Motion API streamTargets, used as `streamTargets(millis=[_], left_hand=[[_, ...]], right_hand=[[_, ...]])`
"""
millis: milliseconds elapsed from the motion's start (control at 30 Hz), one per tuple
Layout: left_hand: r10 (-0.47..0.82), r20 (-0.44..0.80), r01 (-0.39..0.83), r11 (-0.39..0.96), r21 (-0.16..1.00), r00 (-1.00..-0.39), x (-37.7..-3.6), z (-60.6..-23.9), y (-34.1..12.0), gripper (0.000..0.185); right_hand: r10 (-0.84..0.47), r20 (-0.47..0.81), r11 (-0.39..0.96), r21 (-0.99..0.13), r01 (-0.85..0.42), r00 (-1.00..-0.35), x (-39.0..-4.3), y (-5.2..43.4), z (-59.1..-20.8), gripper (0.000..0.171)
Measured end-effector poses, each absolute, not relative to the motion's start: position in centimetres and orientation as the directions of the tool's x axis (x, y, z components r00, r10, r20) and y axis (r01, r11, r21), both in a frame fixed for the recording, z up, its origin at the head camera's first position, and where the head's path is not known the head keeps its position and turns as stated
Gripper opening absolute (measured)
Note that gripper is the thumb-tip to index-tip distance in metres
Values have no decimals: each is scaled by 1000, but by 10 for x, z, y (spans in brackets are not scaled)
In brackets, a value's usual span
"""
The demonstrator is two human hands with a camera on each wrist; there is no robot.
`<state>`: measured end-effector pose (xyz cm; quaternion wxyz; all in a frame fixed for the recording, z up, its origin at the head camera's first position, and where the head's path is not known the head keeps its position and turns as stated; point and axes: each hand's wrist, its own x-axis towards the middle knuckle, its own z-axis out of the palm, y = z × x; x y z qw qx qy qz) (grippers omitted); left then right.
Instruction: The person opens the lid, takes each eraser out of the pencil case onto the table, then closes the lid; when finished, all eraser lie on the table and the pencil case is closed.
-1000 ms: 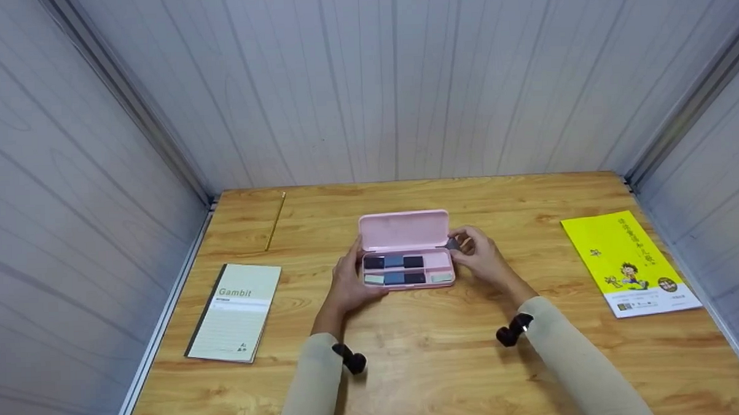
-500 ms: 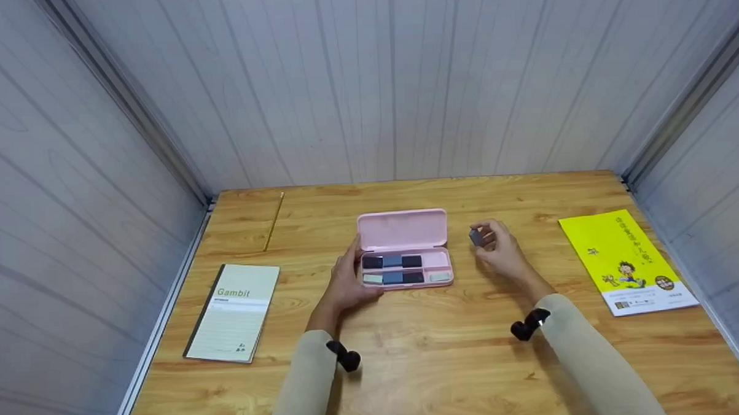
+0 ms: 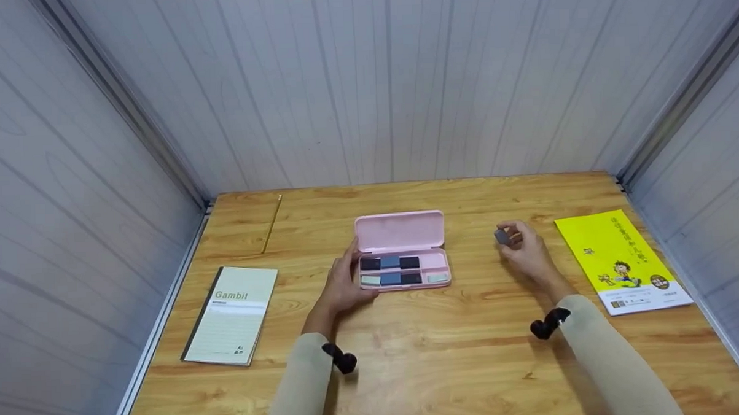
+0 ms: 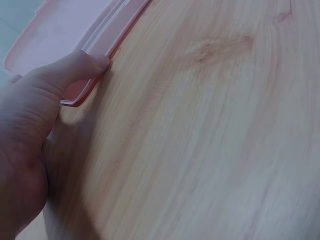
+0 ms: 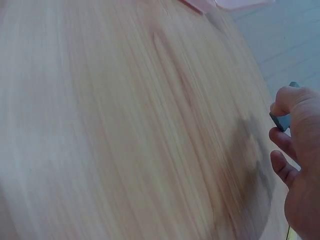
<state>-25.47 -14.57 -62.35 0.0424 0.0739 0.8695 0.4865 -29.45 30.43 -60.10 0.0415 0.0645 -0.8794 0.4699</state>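
Note:
A pink case (image 3: 401, 231) lies open at the table's middle, lid up, with dark and pale blocks in its tray. My left hand (image 3: 341, 282) holds the case's left end, the thumb (image 4: 75, 67) curled onto the pink rim (image 4: 107, 42). My right hand (image 3: 524, 248) is to the right of the case, above the wood, and pinches a small grey block (image 3: 503, 236) in its fingertips. In the right wrist view the grey block (image 5: 283, 120) shows between curled fingers (image 5: 290, 102).
A yellow booklet (image 3: 623, 260) lies at the right edge of the wooden table (image 3: 436, 352). A "Gambit" notebook (image 3: 232, 313) is at the left, a pencil (image 3: 272, 223) at the back left. Ribbed walls close three sides.
My right hand lifted the grey block away from the case's right end and carried it rightward toward the booklet. The left hand stayed on the case.

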Motion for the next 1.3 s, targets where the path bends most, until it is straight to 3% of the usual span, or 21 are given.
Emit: streamTargets(millis=[667, 900, 1133, 1300], left_hand=[[168, 8, 93, 504, 859, -986, -255, -622, -145, 134], [153, -26, 43, 433, 900, -988, -255, -620, -147, 135], [170, 35, 103, 415, 904, -985, -257, -621, -148, 136], [174, 13, 84, 412, 908, -985, -257, -621, -149, 137]], right_hand=[[-66, 134, 590, -794, -147, -989, -290, 320, -613, 45], [-74, 124, 608, -781, -143, -989, -292, 320, -612, 50], [-72, 107, 617, -777, -129, -992, -292, 318, -610, 51], [-72, 131, 611, -778, -148, -989, -294, 316, -609, 50]])
